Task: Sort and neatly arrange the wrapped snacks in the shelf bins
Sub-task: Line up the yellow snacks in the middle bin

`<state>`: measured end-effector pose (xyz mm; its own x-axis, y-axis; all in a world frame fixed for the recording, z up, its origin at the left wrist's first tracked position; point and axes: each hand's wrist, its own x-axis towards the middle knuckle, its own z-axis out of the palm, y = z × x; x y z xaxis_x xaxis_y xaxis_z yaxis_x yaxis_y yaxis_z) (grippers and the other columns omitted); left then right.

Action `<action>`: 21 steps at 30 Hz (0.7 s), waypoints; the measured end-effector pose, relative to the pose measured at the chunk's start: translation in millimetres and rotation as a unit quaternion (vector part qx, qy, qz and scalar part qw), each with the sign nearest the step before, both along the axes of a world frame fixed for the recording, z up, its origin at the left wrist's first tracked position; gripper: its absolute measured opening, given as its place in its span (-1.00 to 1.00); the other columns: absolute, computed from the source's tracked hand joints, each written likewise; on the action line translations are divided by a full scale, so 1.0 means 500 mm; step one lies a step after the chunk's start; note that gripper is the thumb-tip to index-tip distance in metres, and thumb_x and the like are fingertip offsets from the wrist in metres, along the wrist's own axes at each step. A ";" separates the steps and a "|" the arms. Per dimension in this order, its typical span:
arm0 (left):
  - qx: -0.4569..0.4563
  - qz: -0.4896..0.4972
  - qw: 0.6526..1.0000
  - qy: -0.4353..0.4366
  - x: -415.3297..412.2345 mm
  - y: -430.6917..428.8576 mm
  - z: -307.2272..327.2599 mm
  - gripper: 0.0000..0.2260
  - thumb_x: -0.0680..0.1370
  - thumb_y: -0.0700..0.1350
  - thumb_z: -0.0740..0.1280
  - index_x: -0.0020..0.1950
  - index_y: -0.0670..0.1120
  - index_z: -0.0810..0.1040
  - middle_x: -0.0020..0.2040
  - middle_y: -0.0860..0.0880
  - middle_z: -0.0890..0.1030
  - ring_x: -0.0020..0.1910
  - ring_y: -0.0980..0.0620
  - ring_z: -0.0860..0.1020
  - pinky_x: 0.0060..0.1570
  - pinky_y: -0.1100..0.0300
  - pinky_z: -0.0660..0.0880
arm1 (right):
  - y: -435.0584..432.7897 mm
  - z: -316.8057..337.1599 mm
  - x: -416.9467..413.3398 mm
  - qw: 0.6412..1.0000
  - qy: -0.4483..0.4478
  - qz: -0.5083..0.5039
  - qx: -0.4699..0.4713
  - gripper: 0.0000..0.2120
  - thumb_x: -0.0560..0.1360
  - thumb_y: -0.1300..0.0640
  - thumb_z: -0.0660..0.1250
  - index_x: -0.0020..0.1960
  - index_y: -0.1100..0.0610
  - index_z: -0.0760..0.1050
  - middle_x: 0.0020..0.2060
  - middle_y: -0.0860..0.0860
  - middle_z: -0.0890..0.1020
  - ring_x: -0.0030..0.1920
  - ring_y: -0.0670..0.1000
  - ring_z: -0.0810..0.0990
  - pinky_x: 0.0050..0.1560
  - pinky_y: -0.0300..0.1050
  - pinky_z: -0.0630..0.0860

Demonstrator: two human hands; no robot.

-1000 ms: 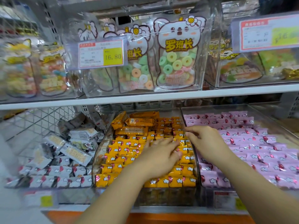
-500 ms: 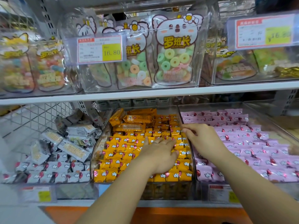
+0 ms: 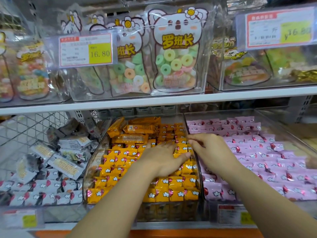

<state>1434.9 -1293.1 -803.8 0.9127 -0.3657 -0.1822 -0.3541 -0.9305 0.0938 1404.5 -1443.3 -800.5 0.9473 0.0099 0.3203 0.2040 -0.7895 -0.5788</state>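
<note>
A clear middle bin (image 3: 89, 170) on the lower shelf holds rows of orange wrapped snacks (image 3: 120, 162). My left hand (image 3: 163, 160) lies flat on these rows, fingers straight and pressing down. My right hand (image 3: 211, 152) reaches over the divider between the orange bin and the bin of pink wrapped snacks (image 3: 267, 155), its fingertips touching the orange packs at the right edge. Several larger orange bars (image 3: 137, 129) lie loose at the back of the middle bin. The left bin holds grey and white snacks (image 3: 44, 189), tidy in front and jumbled behind.
The upper shelf (image 3: 154, 100) carries clear bins of bagged ring candies (image 3: 175, 66) with price tags (image 3: 85, 50). A wire mesh panel (image 3: 30, 127) stands at the back left. Price labels (image 3: 235, 215) sit on the bin fronts.
Both hands have slid a little farther back along the right-hand orange rows. The camera has moved closer and tilted slightly upward.
</note>
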 end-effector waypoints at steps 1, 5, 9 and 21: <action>0.002 0.001 1.000 0.003 0.003 -0.003 0.001 -0.34 0.53 0.36 -0.16 0.54 0.05 0.07 0.54 0.02 0.11 0.52 0.00 0.07 0.47 -0.15 -0.17 | 0.000 0.000 0.001 1.000 0.002 -0.001 0.002 -0.70 0.58 0.08 0.20 0.29 0.02 0.49 0.23 -0.04 0.56 0.21 -0.07 0.51 0.15 -0.29 0.33; -0.010 -0.005 1.000 0.011 0.004 0.001 0.000 -0.36 0.54 0.35 -0.15 0.54 0.05 0.08 0.54 0.00 0.14 0.52 -0.02 0.09 0.47 -0.12 -0.18 | 0.001 0.001 -0.001 1.000 0.004 0.001 0.006 -0.71 0.58 0.09 0.21 0.29 0.03 0.49 0.22 -0.04 0.57 0.20 -0.07 0.51 0.12 -0.32 0.32; -0.009 -0.004 1.000 0.006 0.005 0.008 0.011 -0.39 0.56 0.33 -0.16 0.51 0.08 0.18 0.51 0.02 0.22 0.49 -0.03 0.16 0.45 -0.13 -0.22 | 0.001 0.000 -0.004 1.000 0.005 0.001 0.007 -0.71 0.58 0.09 0.20 0.29 0.03 0.49 0.22 -0.03 0.57 0.19 -0.07 0.52 0.09 -0.33 0.30; -0.144 0.031 0.978 -0.148 0.032 0.036 0.004 -0.67 0.61 -0.23 0.16 0.32 0.02 0.48 0.30 0.01 0.50 0.27 0.01 0.46 0.27 0.11 0.41 | -0.002 0.004 -0.003 1.000 0.008 0.006 0.007 -0.70 0.59 0.07 0.20 0.30 0.01 0.48 0.22 -0.07 0.57 0.02 -0.11 0.58 -0.05 -0.42 0.32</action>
